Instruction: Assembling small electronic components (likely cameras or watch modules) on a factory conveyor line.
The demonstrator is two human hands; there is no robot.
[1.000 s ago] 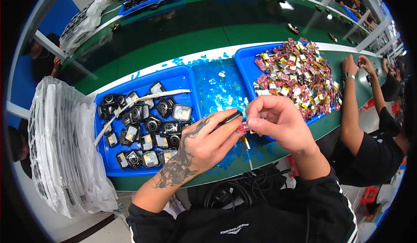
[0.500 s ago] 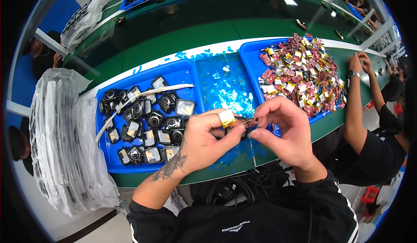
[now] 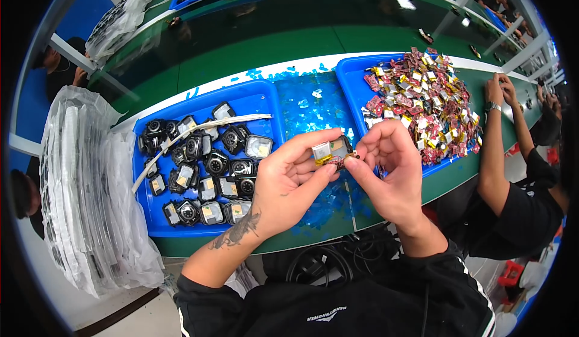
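Observation:
My left hand (image 3: 280, 183) holds a small smartwatch assembly between its thumb and fingers, above the gap between two blue trays. On the assembly I see a silver battery (image 3: 322, 151) with yellow tape and a reddish circuit piece under it. A dark-edged watch part (image 3: 343, 146) lies beside the battery, partly hidden by my fingers. My right hand (image 3: 393, 177) has its thumb and index finger pinched at the assembly's right end, on a tiny piece there. The fingertips hide most of that piece. The other fingers of my right hand are curled.
The left blue tray (image 3: 278, 105) holds several black watch cases and a pale strip (image 3: 202, 128). In the right tray (image 3: 353, 75) batteries and red circuit boards are heaped. Blue film scraps (image 3: 307, 111) lie between them. Wrapped plastic trays (image 3: 81, 192) are stacked left; a co-worker's arm (image 3: 493, 138) is right.
The battery has tipped and shifted slightly right between my fingers. More of the dark-edged watch part shows behind it. My right hand has moved a little up and left.

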